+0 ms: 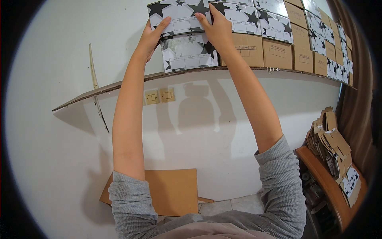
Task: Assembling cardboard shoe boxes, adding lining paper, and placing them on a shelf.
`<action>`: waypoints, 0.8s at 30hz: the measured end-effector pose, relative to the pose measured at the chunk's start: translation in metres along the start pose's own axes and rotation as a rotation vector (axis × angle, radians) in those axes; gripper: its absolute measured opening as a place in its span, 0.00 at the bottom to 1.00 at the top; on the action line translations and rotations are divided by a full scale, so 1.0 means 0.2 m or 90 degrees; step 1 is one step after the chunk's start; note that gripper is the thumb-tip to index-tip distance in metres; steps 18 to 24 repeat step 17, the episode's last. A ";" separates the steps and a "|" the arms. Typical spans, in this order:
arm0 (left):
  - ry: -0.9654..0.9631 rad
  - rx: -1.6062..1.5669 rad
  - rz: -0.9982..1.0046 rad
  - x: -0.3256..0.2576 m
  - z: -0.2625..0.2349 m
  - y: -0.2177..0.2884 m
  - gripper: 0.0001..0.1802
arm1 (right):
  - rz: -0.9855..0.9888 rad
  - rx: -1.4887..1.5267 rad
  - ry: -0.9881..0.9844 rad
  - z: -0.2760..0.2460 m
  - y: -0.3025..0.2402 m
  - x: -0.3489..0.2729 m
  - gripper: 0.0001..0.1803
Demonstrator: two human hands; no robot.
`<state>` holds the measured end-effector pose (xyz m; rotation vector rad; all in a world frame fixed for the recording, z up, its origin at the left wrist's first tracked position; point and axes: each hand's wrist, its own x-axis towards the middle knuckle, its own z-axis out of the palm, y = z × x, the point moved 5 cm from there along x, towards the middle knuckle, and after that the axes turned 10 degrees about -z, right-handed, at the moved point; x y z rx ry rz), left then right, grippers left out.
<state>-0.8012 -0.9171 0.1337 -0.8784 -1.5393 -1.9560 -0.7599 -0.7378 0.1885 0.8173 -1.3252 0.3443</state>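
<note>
Both my arms reach up to a white box with black stars point(181, 24) at the top of the view. My left hand point(153, 38) grips its left end, thumb on the front face. At its right end my right hand point(218, 30) is closed on it, with the thumb on the front and the fingers up along the side. Directly beneath is another star-patterned box point(187, 53), which stands on the wall shelf point(179, 72). Whether the upper box rests fully on the lower one I cannot tell.
Stacked brown cardboard boxes point(280, 53) and more star-patterned boxes point(274, 26) line the shelf to the right. Flattened cartons point(338, 145) lie on a wooden table point(318, 179) at the right. A large cardboard box point(175, 191) stands low by the wall, under the light switches point(159, 96).
</note>
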 end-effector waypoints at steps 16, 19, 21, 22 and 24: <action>-0.007 0.063 0.028 0.16 -0.04 -0.05 0.43 | -0.048 -0.073 0.003 0.00 -0.14 -0.09 0.29; -0.013 0.041 0.015 0.15 -0.01 -0.07 0.44 | -0.051 -0.084 -0.004 0.00 -0.13 -0.09 0.29; -0.013 0.041 0.015 0.15 -0.01 -0.07 0.44 | -0.051 -0.084 -0.004 0.00 -0.13 -0.09 0.29; -0.013 0.041 0.015 0.15 -0.01 -0.07 0.44 | -0.051 -0.084 -0.004 0.00 -0.13 -0.09 0.29; -0.013 0.041 0.015 0.15 -0.01 -0.07 0.44 | -0.051 -0.084 -0.004 0.00 -0.13 -0.09 0.29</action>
